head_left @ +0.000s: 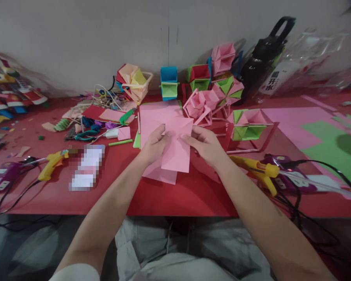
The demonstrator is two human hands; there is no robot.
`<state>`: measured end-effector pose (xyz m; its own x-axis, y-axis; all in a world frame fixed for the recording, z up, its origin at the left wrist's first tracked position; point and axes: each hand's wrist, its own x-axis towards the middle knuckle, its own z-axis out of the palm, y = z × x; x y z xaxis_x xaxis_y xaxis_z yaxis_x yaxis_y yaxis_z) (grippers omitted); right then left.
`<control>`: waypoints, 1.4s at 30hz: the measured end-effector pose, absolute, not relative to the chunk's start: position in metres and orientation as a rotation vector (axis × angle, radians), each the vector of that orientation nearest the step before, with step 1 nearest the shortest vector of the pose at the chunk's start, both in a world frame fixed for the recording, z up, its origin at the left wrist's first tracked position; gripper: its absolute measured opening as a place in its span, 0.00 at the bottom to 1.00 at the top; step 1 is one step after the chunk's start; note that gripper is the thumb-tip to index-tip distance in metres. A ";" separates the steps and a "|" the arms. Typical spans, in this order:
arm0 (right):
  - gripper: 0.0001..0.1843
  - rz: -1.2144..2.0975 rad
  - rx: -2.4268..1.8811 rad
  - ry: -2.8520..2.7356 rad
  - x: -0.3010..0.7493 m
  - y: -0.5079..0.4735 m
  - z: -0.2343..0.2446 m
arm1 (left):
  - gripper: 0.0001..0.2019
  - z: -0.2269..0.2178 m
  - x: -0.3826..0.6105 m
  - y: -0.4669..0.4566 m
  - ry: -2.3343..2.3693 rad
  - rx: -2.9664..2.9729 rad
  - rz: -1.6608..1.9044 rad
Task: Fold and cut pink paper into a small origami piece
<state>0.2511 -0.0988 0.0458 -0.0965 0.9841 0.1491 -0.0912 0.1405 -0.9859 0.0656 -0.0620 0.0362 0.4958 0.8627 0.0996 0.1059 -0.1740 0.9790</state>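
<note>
Between my two hands is a pink sheet of paper [177,154], raised a little over the red table. My left hand [155,145] pinches its left edge, thumb on top. The right edge is pinched by my right hand [206,143], with the fingers behind the sheet. Under and behind it lies more pink paper [152,113], with green edges showing at the left side. Folded pink paper shapes [200,103] stand just beyond my right hand.
Yellow glue guns lie at left [54,162] and right [259,171], with trailing cords. A phone [87,168] is left of my forearm. Along the wall stand paper lanterns [169,84], a black bottle [259,58] and clear plastic bottles [292,66]. Green sheets [330,140] lie at right.
</note>
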 end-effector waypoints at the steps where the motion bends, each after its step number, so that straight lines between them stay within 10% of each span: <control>1: 0.19 1.199 -1.011 -1.291 0.252 -0.098 0.045 | 0.24 0.038 0.066 -0.062 0.848 1.597 0.853; 22: 0.13 0.928 -1.099 -1.372 0.248 -0.099 0.037 | 0.10 0.046 0.055 -0.057 0.806 1.442 0.915; 29: 0.16 1.010 -1.093 -1.348 0.249 -0.097 0.037 | 0.21 0.041 0.056 -0.053 0.872 1.553 0.899; 38: 0.09 0.927 -1.103 -1.479 0.253 -0.096 0.037 | 0.06 0.041 0.055 -0.053 0.763 1.568 0.919; 42: 0.25 0.679 -1.008 -1.695 0.255 -0.098 0.038 | 0.10 0.044 0.054 -0.052 0.832 1.504 0.977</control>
<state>0.2553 -0.0980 0.0384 -0.1435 0.8694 0.4728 0.3027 0.4934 -0.8154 0.0539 -0.0523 0.0440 0.4126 0.9004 0.1377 -0.0074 -0.1478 0.9890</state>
